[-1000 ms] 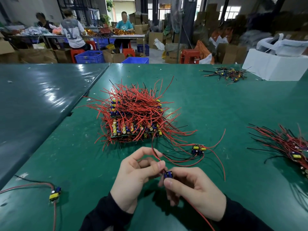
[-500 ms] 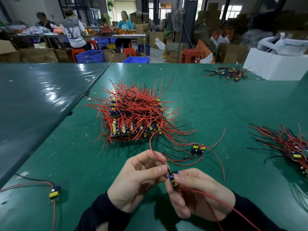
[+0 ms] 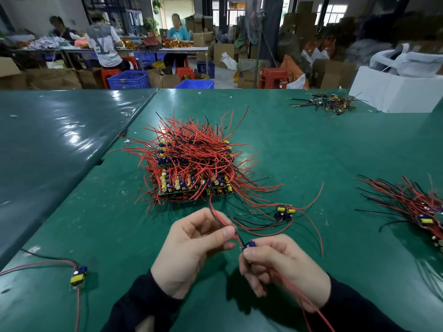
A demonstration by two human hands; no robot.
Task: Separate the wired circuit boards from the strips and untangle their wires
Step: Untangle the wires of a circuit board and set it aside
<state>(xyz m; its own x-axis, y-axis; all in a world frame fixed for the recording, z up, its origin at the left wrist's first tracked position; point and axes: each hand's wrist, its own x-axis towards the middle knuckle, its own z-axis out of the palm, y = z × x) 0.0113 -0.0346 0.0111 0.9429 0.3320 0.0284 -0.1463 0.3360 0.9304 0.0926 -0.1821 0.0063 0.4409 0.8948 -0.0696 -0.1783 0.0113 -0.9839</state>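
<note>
Green sheeting covers the table (image 3: pixel 311 149) on which I work, with a cluttered workshop and other workers seated behind. My right hand (image 3: pixel 282 267) pinches a small circuit board (image 3: pixel 249 245) between thumb and forefinger — this grip sits just right of centre, near my body. From that board a red and a black wire (image 3: pixel 236 236) run up and to the left, and my left hand (image 3: pixel 194 248) pinches them close beside the board, thumb against forefinger. Beyond my left grip the same wires climb away from me toward the pile of strips (image 3: pixel 191 171), which lies straight ahead, well apart from both hands. The long axis of the wires thus runs from lower right to upper left; my left hand is the nearer one to the pile. A second red wire (image 3: pixel 299 295) trails from the board down past my right wrist. I judge that the next pull must go along this axis, toward me.

Compared with half a second ago, my hands stand slightly farther apart, so a short length of wire now shows between the two grips — before, they were almost touching. A freed board (image 3: pixel 284 212) lies as before beside the pile.
</note>
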